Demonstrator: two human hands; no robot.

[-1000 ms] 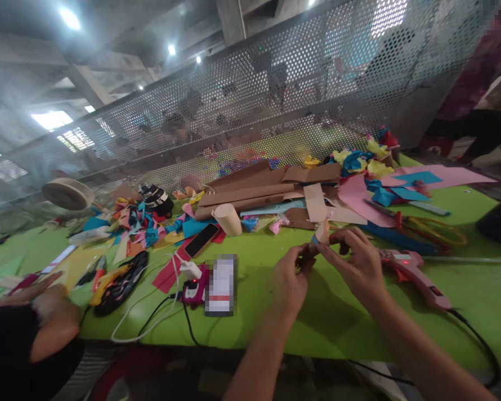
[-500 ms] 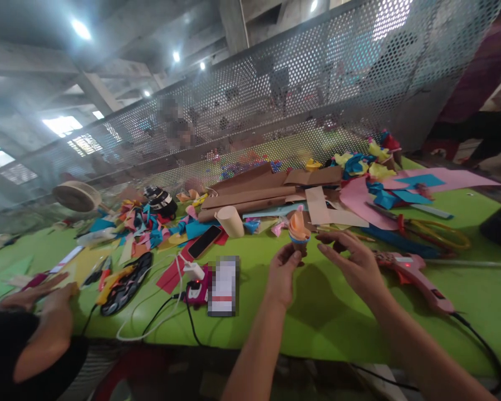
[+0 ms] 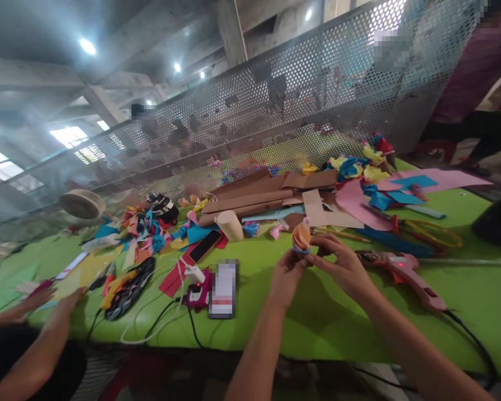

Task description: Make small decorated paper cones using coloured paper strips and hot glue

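My left hand (image 3: 284, 274) pinches the base of a small paper ice-cream cone (image 3: 301, 238), orange on top with a blue band, held upright over the green table (image 3: 325, 312). My right hand (image 3: 341, 266) is against the cone's right side, its fingers curled round it at the tips. A pink glue gun (image 3: 404, 270) with a red light lies on the table just right of my right hand, its black cord trailing off to the right.
Brown card sheets (image 3: 250, 195), pink and blue paper (image 3: 359, 197) and coloured scraps (image 3: 146, 231) cover the far half. A phone (image 3: 204, 245), a charger with cables (image 3: 194, 278) and a paper roll (image 3: 229, 224) lie left. Another person's arms (image 3: 37, 312) rest at the left edge. A perforated metal fence (image 3: 275, 100) stands behind.
The paper cone has been turned upright and held higher. My right hand opened and came off it, then closed back against its side. The neighbour's arms shifted at the left edge.
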